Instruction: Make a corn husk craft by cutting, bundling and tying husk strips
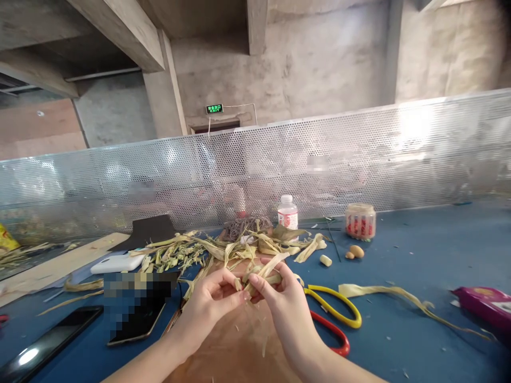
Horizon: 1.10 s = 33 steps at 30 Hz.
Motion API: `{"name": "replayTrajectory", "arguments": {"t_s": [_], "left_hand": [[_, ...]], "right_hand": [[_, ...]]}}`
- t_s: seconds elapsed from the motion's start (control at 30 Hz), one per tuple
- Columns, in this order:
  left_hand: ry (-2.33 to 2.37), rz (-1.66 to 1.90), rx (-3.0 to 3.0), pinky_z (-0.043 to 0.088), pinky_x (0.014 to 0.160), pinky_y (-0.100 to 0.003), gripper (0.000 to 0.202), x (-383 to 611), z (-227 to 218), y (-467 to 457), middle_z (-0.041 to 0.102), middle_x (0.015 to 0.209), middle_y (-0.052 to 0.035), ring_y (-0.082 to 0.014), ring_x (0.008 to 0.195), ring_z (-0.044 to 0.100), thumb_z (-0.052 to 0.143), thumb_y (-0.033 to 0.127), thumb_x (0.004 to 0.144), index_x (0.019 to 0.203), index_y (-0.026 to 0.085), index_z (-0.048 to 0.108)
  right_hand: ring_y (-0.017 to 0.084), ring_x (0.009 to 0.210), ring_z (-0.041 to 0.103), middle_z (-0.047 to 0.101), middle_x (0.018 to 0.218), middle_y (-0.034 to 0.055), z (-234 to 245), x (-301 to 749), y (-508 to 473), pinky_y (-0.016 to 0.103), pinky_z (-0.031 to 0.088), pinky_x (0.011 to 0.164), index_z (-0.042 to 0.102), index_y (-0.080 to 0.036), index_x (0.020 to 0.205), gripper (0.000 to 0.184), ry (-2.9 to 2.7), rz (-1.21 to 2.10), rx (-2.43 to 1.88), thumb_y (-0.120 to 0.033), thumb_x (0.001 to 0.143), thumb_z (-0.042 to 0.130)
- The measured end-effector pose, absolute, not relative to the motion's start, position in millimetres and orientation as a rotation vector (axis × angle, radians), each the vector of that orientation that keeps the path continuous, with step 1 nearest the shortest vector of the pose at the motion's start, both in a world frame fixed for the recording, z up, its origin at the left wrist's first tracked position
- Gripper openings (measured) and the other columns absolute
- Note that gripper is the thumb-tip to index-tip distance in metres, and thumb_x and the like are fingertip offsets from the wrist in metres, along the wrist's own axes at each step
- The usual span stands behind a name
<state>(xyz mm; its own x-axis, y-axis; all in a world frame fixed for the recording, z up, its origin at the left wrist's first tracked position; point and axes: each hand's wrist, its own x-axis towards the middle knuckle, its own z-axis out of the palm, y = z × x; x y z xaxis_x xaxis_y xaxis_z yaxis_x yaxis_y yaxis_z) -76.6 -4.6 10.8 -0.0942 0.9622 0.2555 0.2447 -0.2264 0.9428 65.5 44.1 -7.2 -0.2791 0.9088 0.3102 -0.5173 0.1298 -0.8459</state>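
Observation:
My left hand pinches one end of a pale, dried corn husk strip between thumb and fingers. Wrapped around the rest of the folded husk is my right hand, its thumb pressing on top. Both hands are close together over a brown sheet. Fingers hide part of the husk, so its exact fold is unclear. Just behind them lies a loose pile of dried husks. To the right of my right hand are scissors with yellow and red handles, their blades hidden behind the hand.
On the left lie a dark phone, a partly blurred tablet-like device and a white case. A white bottle and a clear jar stand before the perforated metal screen. A purple packet lies right.

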Motion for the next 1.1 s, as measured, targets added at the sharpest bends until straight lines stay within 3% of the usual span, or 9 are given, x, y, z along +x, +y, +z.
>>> {"name": "replayTrajectory", "arguments": {"t_s": [0.27,0.43,0.6,0.73,0.83,0.97,1.1], "left_hand": [[1.378,1.511,1.400,0.042,0.070,-0.020,0.015,-81,13,2,0.059,0.072,0.0028,-0.0098,0.071,0.054,0.071,0.028,0.072,0.072,0.018,0.059],[1.298,1.567,1.295,0.045,0.070,-0.023,0.016,-78,15,2,0.062,0.076,0.0007,-0.0116,0.072,0.056,0.069,0.029,0.074,0.075,0.018,0.058],[1.274,1.605,1.247,0.045,0.074,-0.024,0.016,-81,12,4,0.063,0.082,-0.0003,-0.0128,0.078,0.057,0.068,0.030,0.075,0.079,0.018,0.057],[1.362,1.582,1.282,0.045,0.074,-0.023,0.017,-84,10,5,0.062,0.082,0.0007,-0.0115,0.077,0.056,0.068,0.032,0.075,0.080,0.018,0.058],[1.439,1.516,1.338,0.044,0.074,-0.023,0.019,-85,10,6,0.061,0.081,0.0010,-0.0115,0.076,0.056,0.067,0.034,0.075,0.082,0.019,0.058],[1.500,1.384,1.483,0.043,0.069,-0.023,0.020,-83,11,4,0.057,0.073,0.0019,-0.0119,0.072,0.055,0.066,0.035,0.075,0.078,0.018,0.056],[1.528,1.246,1.605,0.042,0.069,-0.024,0.019,-81,11,2,0.057,0.076,0.0015,-0.0130,0.074,0.054,0.066,0.034,0.075,0.079,0.019,0.055]], "right_hand": [[0.017,0.070,0.061,0.062,0.089,0.0037,-22,61,53,0.032,0.053,0.063,0.034,-0.022,0.124,0.057,-1.171,1.363,-0.522,-0.041,0.078,0.063],[0.015,0.065,0.058,0.059,0.079,-0.0003,-19,64,49,0.029,0.053,0.063,0.035,-0.024,0.121,0.044,-1.210,1.247,-0.566,-0.045,0.086,0.050],[0.014,0.072,0.060,0.061,0.087,0.0022,-17,70,44,0.029,0.052,0.070,0.043,-0.024,0.105,0.025,-1.281,1.093,-0.637,-0.040,0.088,0.048],[0.015,0.088,0.061,0.060,0.102,0.0045,-18,72,41,0.031,0.051,0.080,0.047,-0.025,0.104,0.015,-1.446,0.920,-0.538,-0.031,0.090,0.044],[0.016,0.094,0.061,0.061,0.108,0.0050,-15,75,41,0.033,0.050,0.085,0.044,-0.027,0.119,0.030,-1.570,0.857,-0.410,-0.023,0.089,0.044],[0.014,0.081,0.064,0.065,0.088,0.0008,-8,80,46,0.032,0.052,0.080,0.022,-0.027,0.139,0.058,-1.560,0.926,-0.349,-0.020,0.087,0.048],[0.015,0.084,0.064,0.067,0.080,-0.0005,2,88,53,0.034,0.050,0.084,0.035,-0.022,0.132,0.055,-1.530,0.971,-0.500,-0.020,0.082,0.056]]}}
